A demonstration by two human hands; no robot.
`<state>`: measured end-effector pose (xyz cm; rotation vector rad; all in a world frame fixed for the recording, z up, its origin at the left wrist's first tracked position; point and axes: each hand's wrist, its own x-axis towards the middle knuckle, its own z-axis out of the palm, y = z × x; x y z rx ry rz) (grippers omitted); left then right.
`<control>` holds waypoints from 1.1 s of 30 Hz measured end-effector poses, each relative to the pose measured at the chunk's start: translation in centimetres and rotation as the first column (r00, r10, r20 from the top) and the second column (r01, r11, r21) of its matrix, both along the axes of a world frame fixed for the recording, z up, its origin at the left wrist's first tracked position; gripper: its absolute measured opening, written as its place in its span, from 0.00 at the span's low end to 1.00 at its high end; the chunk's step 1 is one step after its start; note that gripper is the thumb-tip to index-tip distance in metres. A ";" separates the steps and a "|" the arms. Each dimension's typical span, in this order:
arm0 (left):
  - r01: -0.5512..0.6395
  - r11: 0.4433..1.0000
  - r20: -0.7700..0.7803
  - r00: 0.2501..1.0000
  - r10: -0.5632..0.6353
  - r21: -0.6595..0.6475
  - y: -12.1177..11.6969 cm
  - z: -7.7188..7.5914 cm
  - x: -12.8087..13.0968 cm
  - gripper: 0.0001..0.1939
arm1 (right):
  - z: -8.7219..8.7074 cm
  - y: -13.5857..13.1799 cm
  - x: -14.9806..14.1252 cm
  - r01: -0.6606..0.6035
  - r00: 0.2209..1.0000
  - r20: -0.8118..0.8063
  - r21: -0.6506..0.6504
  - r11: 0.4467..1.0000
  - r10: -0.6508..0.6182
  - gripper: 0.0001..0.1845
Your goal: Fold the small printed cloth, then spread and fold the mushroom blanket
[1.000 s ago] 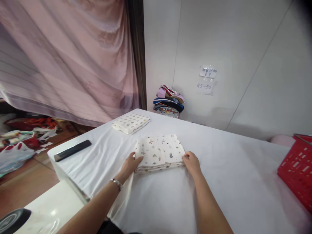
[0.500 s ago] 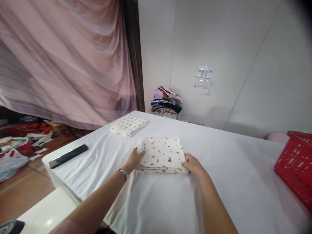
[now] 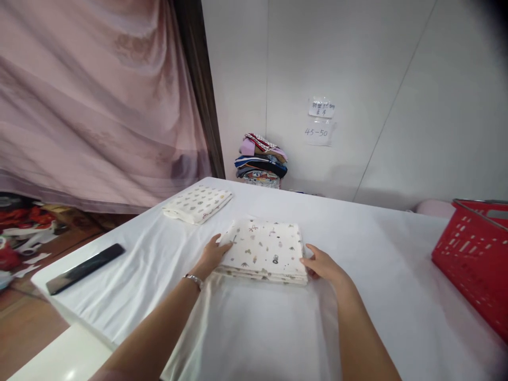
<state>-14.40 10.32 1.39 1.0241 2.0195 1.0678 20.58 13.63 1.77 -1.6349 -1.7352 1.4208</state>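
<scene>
A folded white cloth [image 3: 262, 248] with small printed figures lies in layers on the white table, over the far end of a pale translucent sheet [image 3: 262, 328]. My left hand [image 3: 211, 256], with a bracelet at its wrist, holds the cloth's left edge, thumb on top. At the right edge, my right hand [image 3: 323, 264] has its thumb against the cloth and its other fingers bent beside the layers, partly hidden. Farther back on the left rests a second folded white cloth [image 3: 198, 203] with small spots, apart from both hands.
A long black object [image 3: 85, 269] lies near the left edge of the white-covered table [image 3: 381, 264]. On the right stands a red perforated basket [image 3: 472, 259]. Folded fabrics [image 3: 261, 161] are stacked behind the table, by the wall. A pink curtain [image 3: 91, 106] hangs at left.
The view has shifted slightly, so the table and background appear farther left. The cloth stays between my hands, and my right fingers look a little more spread.
</scene>
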 end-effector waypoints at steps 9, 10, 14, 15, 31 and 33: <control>0.018 0.995 -0.001 1.000 -0.019 -0.101 -2.6 0.8 -0.6 0.43 | -0.5 -0.2 -1.4 -0.093 0.992 0.089 0.006 0.996 0.092 0.37; 0.034 0.994 0.013 0.999 -0.032 -0.105 -3.2 1.0 -0.6 0.43 | -0.5 -0.2 -1.2 -0.088 0.990 0.117 0.053 0.995 0.081 0.36; 0.077 0.994 0.080 0.994 -0.071 -0.073 -5.6 1.5 -0.8 0.41 | 0.7 -0.7 -1.4 -0.028 0.944 0.314 0.372 0.928 -0.098 0.27; 0.077 0.996 0.080 0.994 -0.072 -0.050 -6.0 1.5 -0.9 0.39 | 1.2 -1.0 -1.7 -0.025 0.938 0.321 0.444 0.896 -0.133 0.26; 0.406 0.861 -0.330 0.894 -0.304 0.306 -8.8 -1.6 -1.7 0.14 | 1.0 -7.3 -10.1 -0.336 0.938 0.291 0.645 0.686 0.187 0.14; 0.397 0.863 -0.355 0.891 -0.282 0.311 -8.6 -1.9 -1.6 0.12 | 0.5 -7.2 -10.8 -0.354 0.930 0.330 0.675 0.647 0.165 0.14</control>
